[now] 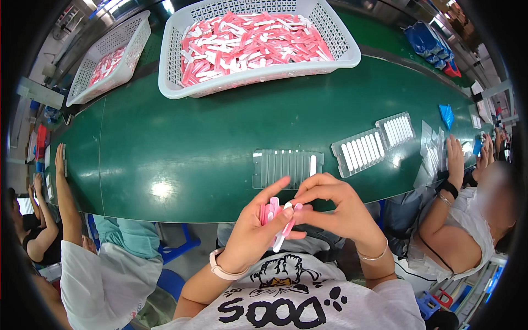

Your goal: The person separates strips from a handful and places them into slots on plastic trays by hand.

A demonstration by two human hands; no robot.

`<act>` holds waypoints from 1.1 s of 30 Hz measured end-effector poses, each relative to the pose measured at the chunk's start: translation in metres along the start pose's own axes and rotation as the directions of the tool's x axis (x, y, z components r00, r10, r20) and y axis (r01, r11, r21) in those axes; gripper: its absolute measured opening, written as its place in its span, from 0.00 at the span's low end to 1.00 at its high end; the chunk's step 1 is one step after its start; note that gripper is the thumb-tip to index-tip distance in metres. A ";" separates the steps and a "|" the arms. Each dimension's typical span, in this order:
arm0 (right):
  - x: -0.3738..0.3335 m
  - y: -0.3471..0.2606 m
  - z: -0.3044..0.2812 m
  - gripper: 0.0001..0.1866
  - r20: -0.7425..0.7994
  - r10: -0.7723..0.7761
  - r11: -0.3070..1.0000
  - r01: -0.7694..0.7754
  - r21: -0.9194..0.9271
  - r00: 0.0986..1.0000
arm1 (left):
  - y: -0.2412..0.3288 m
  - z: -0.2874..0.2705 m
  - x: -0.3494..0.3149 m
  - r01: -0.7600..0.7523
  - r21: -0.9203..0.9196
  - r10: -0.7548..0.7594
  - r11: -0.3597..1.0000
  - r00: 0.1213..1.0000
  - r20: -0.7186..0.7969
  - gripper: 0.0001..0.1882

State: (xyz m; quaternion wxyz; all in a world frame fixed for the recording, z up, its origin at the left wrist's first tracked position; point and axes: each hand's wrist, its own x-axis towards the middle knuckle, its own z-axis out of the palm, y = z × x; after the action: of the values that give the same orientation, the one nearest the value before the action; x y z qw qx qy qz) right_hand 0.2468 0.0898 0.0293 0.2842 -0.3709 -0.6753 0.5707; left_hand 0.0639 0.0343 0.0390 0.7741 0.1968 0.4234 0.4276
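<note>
My left hand (247,236) is closed round several slim pink and white plastic sticks (272,209), held just in front of the table's near edge. The fingertips of my right hand (344,206) are pinched together beside this bunch, at the end of a pink stick (298,207). How firmly they grip it is partly hidden. Just beyond my hands lies a clear ribbed plastic tray (269,168), with one white stick (313,165) in its rightmost slot. To its right, two clear trays (336,157) hold rows of white sticks (362,152).
A large white basket (258,77) heaped with pink and white sticks stands on the far side of the green table (181,137). Another basket (113,77) is at far left. Co-workers sit on both sides; clear trays (429,157) lie near the right one's hand (455,159).
</note>
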 end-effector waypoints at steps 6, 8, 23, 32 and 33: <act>-0.002 0.002 -0.008 0.05 -0.320 0.074 0.997 -0.065 0.039 0.945 | 0.005 -0.010 0.003 0.079 0.094 -0.084 0.992 0.995 0.053 0.20; 0.002 0.012 -0.006 0.06 -0.382 -0.193 0.963 0.099 -0.250 0.904 | -0.004 -0.012 0.004 0.035 0.069 -0.034 0.997 0.999 -0.015 0.17; 0.001 0.005 0.001 0.18 -0.136 -0.288 0.682 0.103 -0.724 0.948 | 0.001 -0.020 0.000 -0.034 0.171 0.010 0.985 0.990 0.140 0.14; 0.007 -0.005 0.016 0.12 -0.043 -0.117 0.984 0.110 -0.137 0.992 | 0.002 -0.014 0.000 0.123 0.079 -0.132 0.989 0.984 0.121 0.25; 0.006 -0.004 0.015 0.10 -0.060 -0.108 0.988 0.100 -0.121 0.992 | 0.001 -0.014 0.001 0.125 0.046 -0.129 0.991 0.987 0.100 0.25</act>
State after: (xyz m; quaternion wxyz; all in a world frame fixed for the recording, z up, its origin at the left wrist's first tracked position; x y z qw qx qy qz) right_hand 0.2306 0.0861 0.0304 0.3134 -0.3699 -0.7165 0.5015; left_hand 0.0519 0.0347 0.0313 0.8165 0.2065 0.4030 0.3581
